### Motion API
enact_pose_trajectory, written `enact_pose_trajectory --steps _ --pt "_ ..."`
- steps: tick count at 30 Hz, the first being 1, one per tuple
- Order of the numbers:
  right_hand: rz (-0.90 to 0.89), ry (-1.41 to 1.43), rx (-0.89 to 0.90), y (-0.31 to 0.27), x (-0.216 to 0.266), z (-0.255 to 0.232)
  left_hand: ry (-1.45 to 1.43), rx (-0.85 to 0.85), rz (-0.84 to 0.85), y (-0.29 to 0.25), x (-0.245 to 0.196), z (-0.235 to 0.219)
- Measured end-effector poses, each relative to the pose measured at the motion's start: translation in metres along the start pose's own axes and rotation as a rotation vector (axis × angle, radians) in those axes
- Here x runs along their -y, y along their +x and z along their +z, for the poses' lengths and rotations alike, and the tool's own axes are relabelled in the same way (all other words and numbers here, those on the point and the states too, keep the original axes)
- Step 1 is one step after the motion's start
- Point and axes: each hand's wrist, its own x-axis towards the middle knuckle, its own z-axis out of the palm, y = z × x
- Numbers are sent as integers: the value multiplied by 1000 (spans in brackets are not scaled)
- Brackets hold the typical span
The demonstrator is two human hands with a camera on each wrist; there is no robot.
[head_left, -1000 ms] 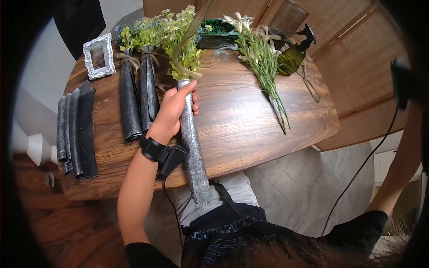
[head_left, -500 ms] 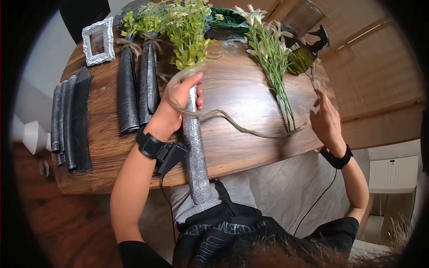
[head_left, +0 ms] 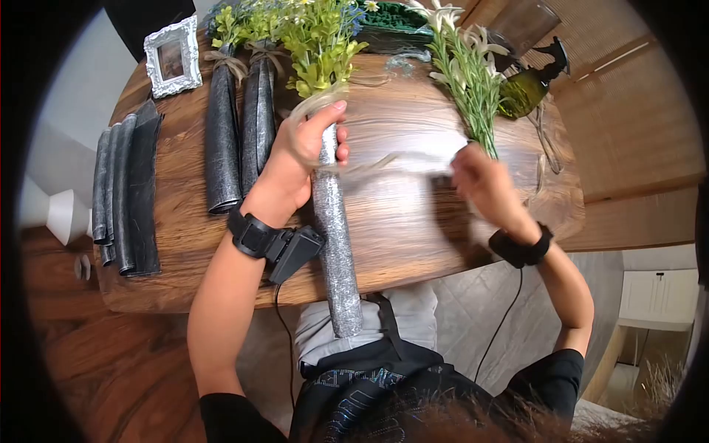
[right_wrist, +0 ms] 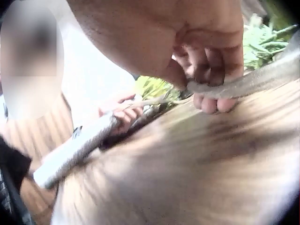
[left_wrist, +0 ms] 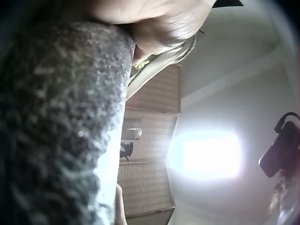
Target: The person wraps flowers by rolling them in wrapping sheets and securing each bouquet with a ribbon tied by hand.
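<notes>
Forearms (head_left: pixel 221 317) angled forward | left hand (head_left: pixel 304 151) curled round silvery roll (head_left: pixel 340 244) | right hand (head_left: pixel 487 188) pinching cord (right_wrist: pixel 260 78) above table (head_left: pixel 406 240)

Wearing a black shirt (head_left: pixel 439 391) with short sleeves (head_left: pixel 552 380) and glinting letters (head_left: pixel 362 379) running across the front. Showing pale grey trousers (head_left: pixel 421 306) below, crossed by a dark strap (head_left: pixel 393 326). Sporting a black band (head_left: pixel 240 230) with a dark angular box (head_left: pixel 297 255) on the left wrist, and a similar black band with its own dark box on the right. Trailing a thin black cable (head_left: pixel 508 317) from each wrist.
</notes>
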Motion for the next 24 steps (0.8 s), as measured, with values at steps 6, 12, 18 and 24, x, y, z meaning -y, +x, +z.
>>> enact_pose_trajectory --steps 6,12,18,24 --pt "394 628 -571 30 -10 -108 -42 28 38 -3 -4 0" --pt "487 372 -185 30 27 -66 -115 124 80 -4 -13 -4" --pt "340 268 191 51 73 31 -85 242 119 -1 -3 2" --pt "328 874 258 60 82 60 47 276 29 -8 3 10"
